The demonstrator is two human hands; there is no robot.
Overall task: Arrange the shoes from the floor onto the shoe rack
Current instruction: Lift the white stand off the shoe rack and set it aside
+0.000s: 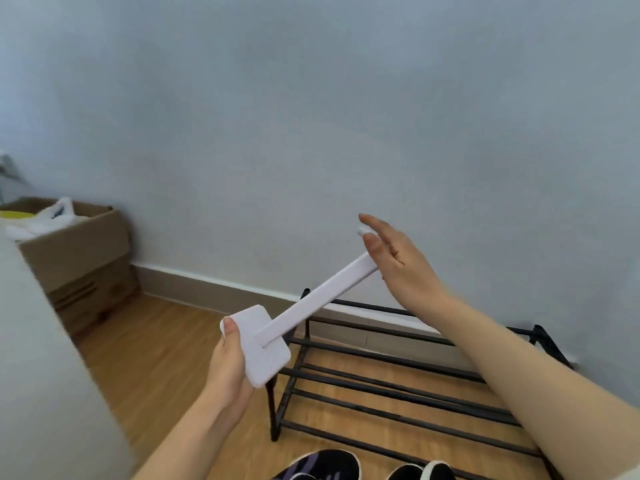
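I hold a white paddle-shaped tool (311, 303) in the air in front of me. My left hand (230, 362) grips its flat rectangular head from below. My right hand (394, 254) pinches the far end of its long handle, the other fingers spread. Below it a black metal shoe rack (398, 379) stands against the wall with bare rails. Two dark shoes lie on the floor at the bottom edge: one black with purple stripes (318, 465), one black with white trim (422, 471), both partly cut off.
A pale blue wall fills the upper view, with a baseboard (207, 285) along the wooden floor (156, 358). A cardboard box (79, 258) with a plastic bag in it stands at the left. A pale surface (41, 375) rises at the near left.
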